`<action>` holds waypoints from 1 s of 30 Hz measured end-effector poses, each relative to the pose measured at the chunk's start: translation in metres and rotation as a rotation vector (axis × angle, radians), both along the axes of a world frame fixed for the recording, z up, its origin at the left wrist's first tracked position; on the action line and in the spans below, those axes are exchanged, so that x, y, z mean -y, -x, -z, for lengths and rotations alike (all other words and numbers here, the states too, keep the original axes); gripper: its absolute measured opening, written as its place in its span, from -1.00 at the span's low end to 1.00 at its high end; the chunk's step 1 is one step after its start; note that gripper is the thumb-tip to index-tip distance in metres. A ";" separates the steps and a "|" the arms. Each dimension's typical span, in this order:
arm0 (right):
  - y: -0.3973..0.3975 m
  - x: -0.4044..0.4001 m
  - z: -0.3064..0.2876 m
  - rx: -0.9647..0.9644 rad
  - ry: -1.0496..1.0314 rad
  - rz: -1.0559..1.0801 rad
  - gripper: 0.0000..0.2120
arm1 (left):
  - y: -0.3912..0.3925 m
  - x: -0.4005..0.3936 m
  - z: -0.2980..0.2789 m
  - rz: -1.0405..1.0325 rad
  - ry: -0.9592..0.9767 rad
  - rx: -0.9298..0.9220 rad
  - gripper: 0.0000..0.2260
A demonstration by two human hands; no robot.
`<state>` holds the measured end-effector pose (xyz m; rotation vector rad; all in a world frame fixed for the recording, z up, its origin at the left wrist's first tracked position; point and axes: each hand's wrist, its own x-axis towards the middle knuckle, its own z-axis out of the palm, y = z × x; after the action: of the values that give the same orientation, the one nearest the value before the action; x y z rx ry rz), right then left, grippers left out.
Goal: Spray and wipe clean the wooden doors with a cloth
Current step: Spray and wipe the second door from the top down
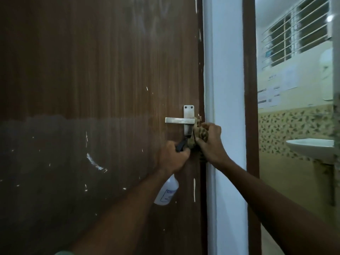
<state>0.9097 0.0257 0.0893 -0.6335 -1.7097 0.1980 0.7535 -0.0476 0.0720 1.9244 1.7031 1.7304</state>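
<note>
Gripping the bunched cloth (pixel 199 134) in our right hand (pixel 209 144), fingers curled tight round it, we've got it pressed right beside the backplate of the metal handle (pixel 181 120), near the latch edge of the wooden door (pixel 92 80). Our left hand (pixel 173 158) is wrapped round the neck of the spray bottle (pixel 166 192), fingers closed on the dark trigger head, bottle hanging down against the door just below the handle.

To do this bit well, we'd say work the cloth around the plate and under the lever in small circles, since grime probably collects there. The lower panel looks darker than the upper, maybe damp, hard to tell. Lots of pale scuffs (pixel 95 162) down there; those look like chipped finish, so scrubbing likely won't shift them.
</note>
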 end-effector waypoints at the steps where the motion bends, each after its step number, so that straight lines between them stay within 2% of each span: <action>1: -0.005 0.004 0.000 -0.076 -0.038 0.059 -0.58 | -0.003 0.002 -0.002 -0.013 0.027 0.001 -0.64; 3: -0.009 0.011 -0.010 -0.249 -0.098 0.167 -0.58 | -0.005 0.002 -0.013 -0.021 0.049 0.039 -0.64; 5: -0.009 0.009 -0.021 -0.316 -0.161 0.259 -0.63 | -0.007 -0.004 -0.025 -0.023 0.068 0.058 -0.68; 10: 0.014 -0.011 0.005 -0.286 -0.321 0.395 -0.66 | 0.002 -0.018 -0.021 -0.062 -0.004 0.046 -0.71; 15: 0.052 -0.027 0.029 -0.261 -0.364 0.399 -0.66 | 0.038 -0.019 -0.035 -0.059 -0.056 -0.053 -0.68; 17: 0.054 -0.033 0.043 -0.166 -0.457 0.438 -0.68 | 0.049 -0.017 -0.040 -0.069 -0.092 -0.049 -0.66; 20: 0.064 -0.038 0.074 0.238 -0.755 0.495 -0.67 | 0.063 -0.011 -0.039 -0.027 -0.103 -0.071 -0.67; 21: 0.067 -0.040 0.074 0.283 -0.781 0.492 -0.67 | 0.066 -0.011 -0.037 -0.023 -0.104 -0.074 -0.67; 24: 0.084 -0.034 0.044 0.142 -0.676 0.509 -0.63 | 0.074 -0.008 -0.035 0.006 -0.122 -0.074 -0.68; 26: 0.099 -0.028 0.030 0.120 -0.645 0.552 -0.61 | 0.079 -0.006 -0.033 0.033 -0.142 -0.037 -0.70; 30: 0.115 -0.022 0.057 0.094 -0.579 0.446 -0.53 | 0.089 -0.003 -0.034 0.081 -0.153 -0.023 -0.72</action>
<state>0.7947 0.0476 0.0326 -0.5699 -1.5637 -0.6295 0.6650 -0.0449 0.1059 2.0517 1.5171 1.8654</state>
